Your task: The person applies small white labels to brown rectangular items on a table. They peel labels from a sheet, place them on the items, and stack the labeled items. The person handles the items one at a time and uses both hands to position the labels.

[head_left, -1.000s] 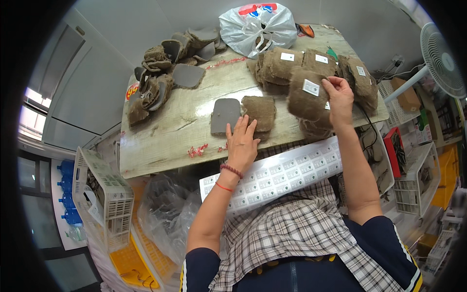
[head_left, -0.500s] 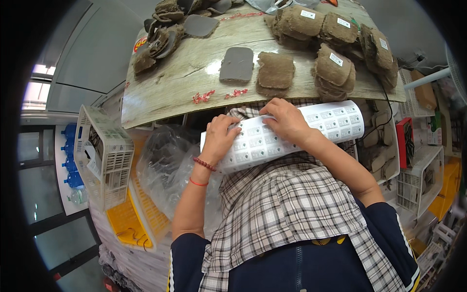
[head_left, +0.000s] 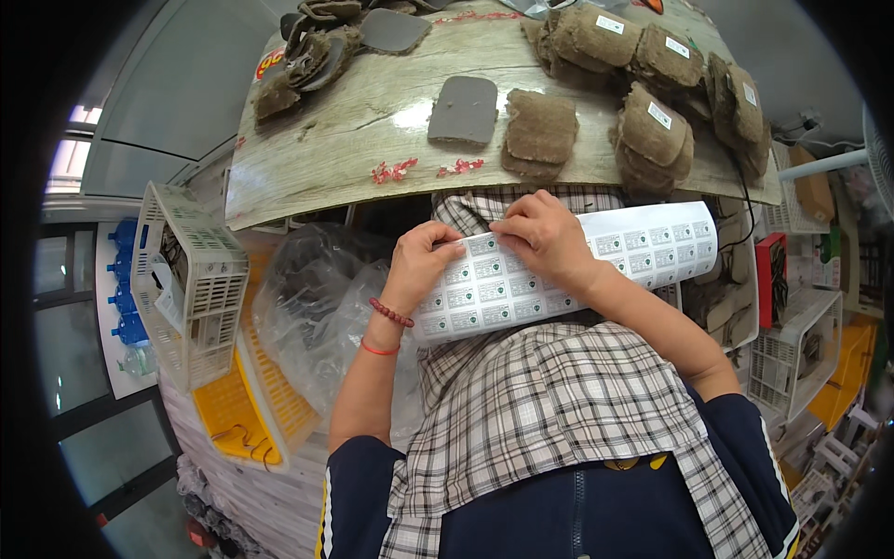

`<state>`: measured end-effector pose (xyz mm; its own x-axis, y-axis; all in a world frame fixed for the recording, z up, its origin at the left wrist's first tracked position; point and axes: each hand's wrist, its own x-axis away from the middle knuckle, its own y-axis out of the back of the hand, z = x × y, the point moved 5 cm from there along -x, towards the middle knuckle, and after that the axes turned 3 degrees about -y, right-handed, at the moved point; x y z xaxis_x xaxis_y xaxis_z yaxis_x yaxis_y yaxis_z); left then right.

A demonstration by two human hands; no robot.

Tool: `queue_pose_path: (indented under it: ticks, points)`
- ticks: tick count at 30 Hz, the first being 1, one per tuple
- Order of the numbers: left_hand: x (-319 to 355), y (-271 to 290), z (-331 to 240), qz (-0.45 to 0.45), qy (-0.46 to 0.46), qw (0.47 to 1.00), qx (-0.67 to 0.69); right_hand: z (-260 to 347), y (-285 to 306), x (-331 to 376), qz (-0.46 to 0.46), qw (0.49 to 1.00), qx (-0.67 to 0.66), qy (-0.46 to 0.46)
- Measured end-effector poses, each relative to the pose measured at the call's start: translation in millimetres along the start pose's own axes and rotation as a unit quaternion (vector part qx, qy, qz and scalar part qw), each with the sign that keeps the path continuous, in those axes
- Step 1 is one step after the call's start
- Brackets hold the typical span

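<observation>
Both hands at the label sheet [head_left: 643,247], a white sheet printed with rows of small labels, lying curved across the lap over the checked apron [head_left: 559,401], just below the near edge of the bench [head_left: 326,177]. Left hand [head_left: 421,265]: grip closed, thumb and forefinger pinching the sheet at its upper left edge. Right hand [head_left: 551,240]: thumb and fingertips drawn nearly together at the same upper edge, just beside the left; cannot tell whether a label is caught between them. On the bench, nearest the hands: a flat grey pad [head_left: 463,110], with a brown fuzzy stack [head_left: 540,135] to its right. Farther right, a labelled stack [head_left: 652,149], white label on its top piece. Clear plastic bag [head_left: 321,312] left of the left forearm.
</observation>
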<state>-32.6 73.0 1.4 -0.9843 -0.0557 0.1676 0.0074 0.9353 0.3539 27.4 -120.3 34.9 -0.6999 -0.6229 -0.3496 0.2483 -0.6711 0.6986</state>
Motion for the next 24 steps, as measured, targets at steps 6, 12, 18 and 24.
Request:
queue_pose_path:
  ticks: [6, 12, 18, 24]
  points:
    - [-7.5, -0.7, -0.7, 0.012, 0.017, 1.000, -0.003, 10.7, -0.5, 3.8, -0.075, 0.991, 0.068, 0.082]
    - [-13.8, -3.1, 6.2, 0.021, 0.026, 0.999, -0.014, 6.8, -7.1, 3.5, -0.083, 0.993, 0.054, 0.059]
    - [-21.8, -3.3, 8.4, 0.043, 0.062, 0.997, -0.035, 8.3, -3.9, 4.8, -0.071, 0.996, -0.024, 0.045]
    - [-27.3, -7.0, -16.4, 0.033, -0.050, 0.970, -0.238, -18.2, 23.9, -8.4, -0.123, 0.961, -0.230, -0.091]
